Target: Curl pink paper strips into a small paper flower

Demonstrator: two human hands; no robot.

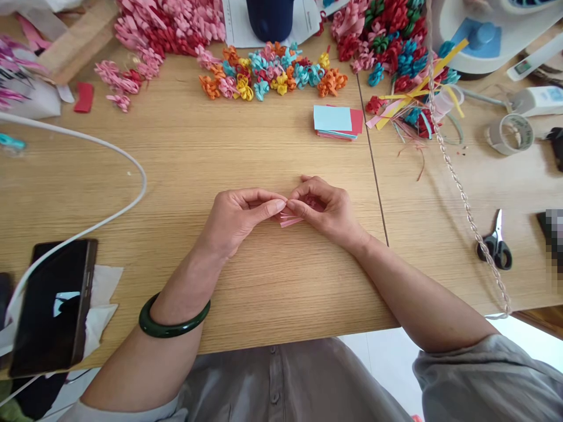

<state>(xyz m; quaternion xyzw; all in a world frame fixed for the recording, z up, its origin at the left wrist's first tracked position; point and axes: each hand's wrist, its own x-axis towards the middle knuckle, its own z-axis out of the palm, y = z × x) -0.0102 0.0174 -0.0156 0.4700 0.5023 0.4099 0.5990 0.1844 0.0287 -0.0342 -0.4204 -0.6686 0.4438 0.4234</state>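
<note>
A pink paper piece (290,219), cut into narrow strips at one side, is held low over the middle of the wooden table (246,146). My left hand (240,217) pinches its edge between thumb and forefinger. Right beside those fingertips, my right hand (328,208) grips the same paper with thumb and curled fingers. The two thumbs almost meet, and most of the paper is hidden behind the hands. A dark green bangle (173,328) circles my left forearm.
Beyond my hands lie a stack of coloured paper cards (333,119) and a row of curled paper flowers (268,73). Scissors (497,246), a tape roll (510,135) and a twisted cord (457,181) are at right. A phone (50,305) and white cable (118,149) are at left.
</note>
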